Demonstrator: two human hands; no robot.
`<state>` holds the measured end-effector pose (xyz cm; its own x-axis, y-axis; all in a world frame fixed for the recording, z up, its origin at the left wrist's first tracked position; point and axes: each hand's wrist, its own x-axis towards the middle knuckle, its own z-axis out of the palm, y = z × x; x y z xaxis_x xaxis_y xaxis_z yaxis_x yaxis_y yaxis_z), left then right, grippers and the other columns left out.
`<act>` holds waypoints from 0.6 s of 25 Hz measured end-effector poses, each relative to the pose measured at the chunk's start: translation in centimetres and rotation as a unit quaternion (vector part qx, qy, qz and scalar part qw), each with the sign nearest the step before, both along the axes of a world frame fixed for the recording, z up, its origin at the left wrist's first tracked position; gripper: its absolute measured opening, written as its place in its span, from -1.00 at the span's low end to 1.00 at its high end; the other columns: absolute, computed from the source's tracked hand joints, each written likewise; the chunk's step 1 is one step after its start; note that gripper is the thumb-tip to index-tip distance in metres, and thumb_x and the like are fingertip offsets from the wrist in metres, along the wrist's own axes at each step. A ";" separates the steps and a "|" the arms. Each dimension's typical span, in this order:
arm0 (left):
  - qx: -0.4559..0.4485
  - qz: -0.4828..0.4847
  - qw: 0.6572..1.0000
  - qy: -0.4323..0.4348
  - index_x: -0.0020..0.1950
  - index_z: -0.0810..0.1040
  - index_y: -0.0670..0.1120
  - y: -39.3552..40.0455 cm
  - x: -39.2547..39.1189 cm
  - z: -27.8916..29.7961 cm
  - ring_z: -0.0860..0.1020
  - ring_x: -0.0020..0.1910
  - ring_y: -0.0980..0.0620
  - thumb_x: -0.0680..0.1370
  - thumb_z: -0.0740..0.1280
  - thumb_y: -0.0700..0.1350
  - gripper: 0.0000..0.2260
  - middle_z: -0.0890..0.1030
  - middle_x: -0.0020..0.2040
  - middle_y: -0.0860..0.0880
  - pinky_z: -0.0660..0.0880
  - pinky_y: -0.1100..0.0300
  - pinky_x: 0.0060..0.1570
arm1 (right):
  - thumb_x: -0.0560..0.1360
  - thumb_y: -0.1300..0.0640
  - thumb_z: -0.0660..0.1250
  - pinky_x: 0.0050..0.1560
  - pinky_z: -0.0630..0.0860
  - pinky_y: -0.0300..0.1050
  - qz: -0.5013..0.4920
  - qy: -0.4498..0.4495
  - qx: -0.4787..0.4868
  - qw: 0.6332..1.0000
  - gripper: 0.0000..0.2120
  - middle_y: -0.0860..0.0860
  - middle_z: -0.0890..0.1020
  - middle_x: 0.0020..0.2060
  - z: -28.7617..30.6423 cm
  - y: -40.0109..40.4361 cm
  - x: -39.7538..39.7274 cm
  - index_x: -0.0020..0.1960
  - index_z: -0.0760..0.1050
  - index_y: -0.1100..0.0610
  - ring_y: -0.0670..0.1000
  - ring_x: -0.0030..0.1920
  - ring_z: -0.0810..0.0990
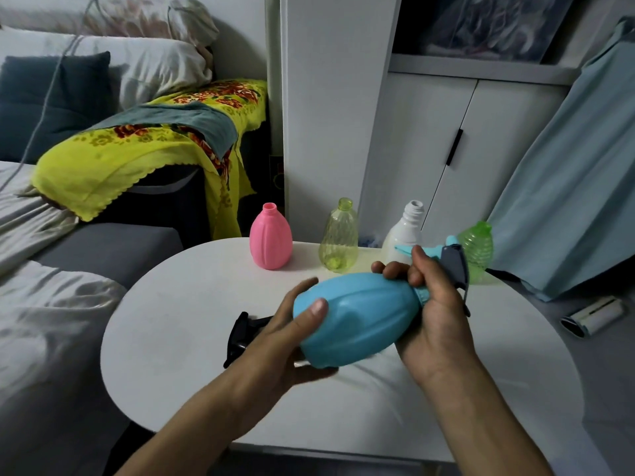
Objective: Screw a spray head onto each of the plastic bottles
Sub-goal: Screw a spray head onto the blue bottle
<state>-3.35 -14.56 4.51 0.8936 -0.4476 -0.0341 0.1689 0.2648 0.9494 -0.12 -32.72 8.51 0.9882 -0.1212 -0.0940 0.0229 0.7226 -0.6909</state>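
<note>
I hold a blue plastic bottle (357, 317) tilted on its side above the white table (178, 324). My left hand (285, 334) grips its base from below and the left. At the bottle's neck, my right hand (433, 304) wraps around a blue and grey spray head (453, 262). At the table's far edge stand a pink bottle (270, 237), a clear yellow bottle (339, 237), a white bottle (405, 231) and a green bottle (477, 249); the first three have open necks, the green one's top is unclear. A black spray head (245, 329) lies on the table, partly hidden by my left hand.
A sofa with a yellow flowered cloth (137, 156) and pillows is to the left. White cabinet doors (457, 149) stand behind the table. A light blue fabric (570, 201) hangs at right. A lint roller (592, 316) lies on the grey surface to the right.
</note>
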 end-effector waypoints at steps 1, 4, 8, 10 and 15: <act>0.010 0.001 1.000 0.005 0.29 0.50 0.24 -0.2 -0.2 0.2 0.64 0.17 -0.11 0.27 0.56 0.25 -0.39 0.62 0.24 0.00 0.62 -0.02 0.05 | 0.31 0.02 0.44 -0.09 0.60 -0.01 0.005 0.000 -0.006 1.000 -0.66 0.06 0.60 -0.48 -0.1 0.1 -0.1 -0.48 0.33 0.06 0.06 -0.22 0.70; 0.065 0.107 0.988 -0.090 0.31 0.45 0.16 -0.6 -0.2 -0.1 0.63 0.13 -0.04 0.27 0.60 0.16 -0.35 0.60 0.21 0.01 0.65 -0.03 -0.03 | 0.35 0.03 0.43 -0.15 0.64 -0.05 0.014 -0.021 0.012 1.000 -0.65 0.05 0.61 -0.47 0.2 0.2 -0.3 -0.48 0.33 0.06 0.07 -0.21 0.70; -0.016 0.041 0.999 0.028 0.31 0.50 0.12 -0.2 0.0 0.2 0.62 0.19 -0.12 0.28 0.57 0.22 -0.36 0.61 0.24 -0.01 0.62 -0.07 -0.05 | 0.37 0.02 0.40 -0.03 0.60 0.00 0.024 -0.045 -0.020 0.999 -0.65 0.04 0.60 -0.48 0.4 0.3 -0.4 -0.50 0.35 0.05 0.04 -0.20 0.70; -0.023 0.055 0.996 0.070 0.26 0.57 0.09 -0.4 0.0 0.2 0.64 0.16 -0.15 0.31 0.52 0.24 -0.43 0.64 0.22 -0.05 0.62 -0.06 -0.08 | 0.36 0.02 0.39 0.02 0.54 0.03 0.025 -0.030 -0.033 0.999 -0.65 0.04 0.61 -0.48 0.2 0.6 -0.5 -0.51 0.34 0.05 0.02 -0.20 0.69; -0.032 0.115 0.992 0.045 0.26 0.53 0.04 -1.0 0.0 -0.3 0.63 0.16 -0.15 0.26 0.57 0.20 -0.38 0.63 0.21 -0.10 0.61 -0.02 -0.04 | 0.32 -0.01 0.41 -0.04 0.56 0.01 0.019 -0.018 -0.026 0.999 -0.65 0.03 0.61 -0.48 0.2 0.5 -0.6 -0.50 0.32 0.04 -0.01 -0.23 0.66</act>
